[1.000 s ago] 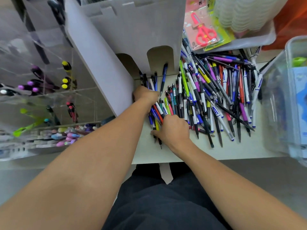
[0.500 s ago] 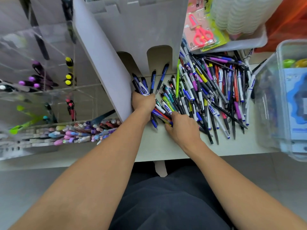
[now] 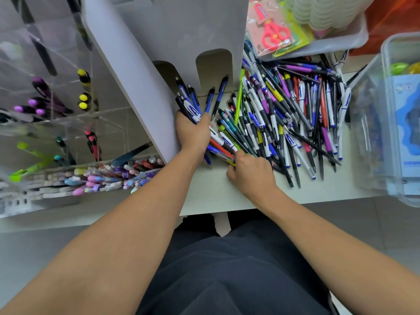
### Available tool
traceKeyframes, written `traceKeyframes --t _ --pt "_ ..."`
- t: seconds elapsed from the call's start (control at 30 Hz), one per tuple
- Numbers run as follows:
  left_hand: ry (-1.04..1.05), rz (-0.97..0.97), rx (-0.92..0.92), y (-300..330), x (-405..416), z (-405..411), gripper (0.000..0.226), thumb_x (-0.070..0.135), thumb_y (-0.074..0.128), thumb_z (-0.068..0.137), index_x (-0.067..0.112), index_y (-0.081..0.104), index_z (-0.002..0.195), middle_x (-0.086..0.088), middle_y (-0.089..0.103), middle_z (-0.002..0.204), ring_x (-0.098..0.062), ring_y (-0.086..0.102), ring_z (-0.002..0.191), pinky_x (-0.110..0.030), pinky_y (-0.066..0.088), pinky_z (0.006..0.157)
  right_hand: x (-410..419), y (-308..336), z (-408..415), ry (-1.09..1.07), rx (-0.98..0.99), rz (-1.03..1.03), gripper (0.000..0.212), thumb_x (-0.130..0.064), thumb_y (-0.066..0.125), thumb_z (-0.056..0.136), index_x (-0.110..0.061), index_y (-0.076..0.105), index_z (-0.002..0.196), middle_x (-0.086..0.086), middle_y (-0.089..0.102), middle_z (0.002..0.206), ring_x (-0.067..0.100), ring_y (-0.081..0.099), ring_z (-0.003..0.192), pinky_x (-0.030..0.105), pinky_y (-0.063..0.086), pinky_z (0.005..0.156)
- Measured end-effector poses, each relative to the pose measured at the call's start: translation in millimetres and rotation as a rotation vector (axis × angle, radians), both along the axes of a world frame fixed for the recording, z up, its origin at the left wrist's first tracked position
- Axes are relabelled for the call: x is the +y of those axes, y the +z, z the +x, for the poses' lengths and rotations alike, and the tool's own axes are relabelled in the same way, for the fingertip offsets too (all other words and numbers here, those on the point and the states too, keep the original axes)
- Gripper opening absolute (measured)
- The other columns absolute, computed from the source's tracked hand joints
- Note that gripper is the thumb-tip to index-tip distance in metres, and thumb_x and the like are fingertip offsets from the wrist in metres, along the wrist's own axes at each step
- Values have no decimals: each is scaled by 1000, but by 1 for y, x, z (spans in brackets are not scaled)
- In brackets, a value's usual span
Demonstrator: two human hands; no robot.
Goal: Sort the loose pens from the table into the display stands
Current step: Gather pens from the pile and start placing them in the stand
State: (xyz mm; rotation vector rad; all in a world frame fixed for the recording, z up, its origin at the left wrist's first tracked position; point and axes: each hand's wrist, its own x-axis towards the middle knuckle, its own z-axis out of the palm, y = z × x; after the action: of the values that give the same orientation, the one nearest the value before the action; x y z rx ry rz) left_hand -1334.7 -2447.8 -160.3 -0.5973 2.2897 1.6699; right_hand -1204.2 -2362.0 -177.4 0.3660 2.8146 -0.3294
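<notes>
My left hand [image 3: 193, 133] now grips a raised bunch of blue pens [image 3: 191, 103]; my right hand [image 3: 252, 171] pinches another from the pile [image 3: 295, 114], so sorting has barely started.

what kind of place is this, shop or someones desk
Most likely a stationery shop's stock or display area. A big pile of loose pens covers the table, clear acrylic display stands hold pens sorted by colour, and packaged scissors sit in a tray, still in retail wrapping.

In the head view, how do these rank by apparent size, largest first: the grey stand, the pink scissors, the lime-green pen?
1. grey stand
2. lime-green pen
3. pink scissors

The last two look alike in length, so their order is unsure.
</notes>
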Motion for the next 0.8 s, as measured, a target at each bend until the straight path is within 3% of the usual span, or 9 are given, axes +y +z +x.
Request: traceKeyframes --t 0.1,0.17,0.3,0.4,0.47,0.5,0.57,0.67,0.8 --pt "-76 -66 135 10 4 3 24 12 67 89 13 54 110 -7 68 101 -20 68 90 -34 56 86 3 3 0 68 -61 25 13 -19 53 95 -13 43 87 4 49 74 30 49 63 30 28 52" --pt "-119 -87 222 14 7 2 22 11 67 92 14 52 108 -2 65 95 -10 65 82 -25 53 79 2 6 1 111 -105 32 10 -14 52 95 -14 48 86 5 54 76 30 52 63 30 35 56" --pt "-81 -66 306 21 9 -3 25 14 67 89 13 52 109 -2 65 91 -17 69 79 -36 59 77 5 10 8 148 -102 85 6 -9 56 87 -12 53 82 2 56 72 26 53 56 26 30 50" --pt "-58 -73 370 27 11 -8 27 9 68 90 13 51 112 8 62 88 6 63 73 -9 49 67 12 10 19 339 -132 166 36 4 23 79 -11 51 96 7 52 84 25 53 65 28 35 53" --pt "-37 -71 411 31 11 -10 28 6 68 89 15 50 109 14 57 84 12 59 68 -6 45 62 17 14 23 337 -158 158 25 0 35 85 -11 54 95 6 48 78 21 41 56 27 30 48" --pt "-35 -66 428 34 11 -11 28 5 68 88 14 52 108 15 57 82 11 59 67 -7 45 61 20 21 22 264 -191 105 3 -8 57 82 -11 57 84 4 47 66 20 33 47 22 21 44" --pt "-50 -87 467 37 10 -12 27 6 70 86 11 55 108 15 56 78 9 59 65 -8 46 59 27 16 24 170 -148 71 24 -21 76 71 -12 53 69 0 40 53 22 31 41 21 14 42" --pt "-99 -127 446 37 6 -12 28 10 74 83 11 58 107 17 56 75 11 59 64 -8 47 59 38 14 32 64 -181 -128 28 -34 53 94 -15 44 76 -2 42 59 27 47 57 32 25 47" --pt "-177 -120 309 31 3 -6 23 10 74 80 12 60 98 10 59 75 5 58 60 -10 48 57 50 20 24 -165 -81 -534 40 -35 60 96 -15 42 67 -1 41 55 18 37 50 33 28 50"
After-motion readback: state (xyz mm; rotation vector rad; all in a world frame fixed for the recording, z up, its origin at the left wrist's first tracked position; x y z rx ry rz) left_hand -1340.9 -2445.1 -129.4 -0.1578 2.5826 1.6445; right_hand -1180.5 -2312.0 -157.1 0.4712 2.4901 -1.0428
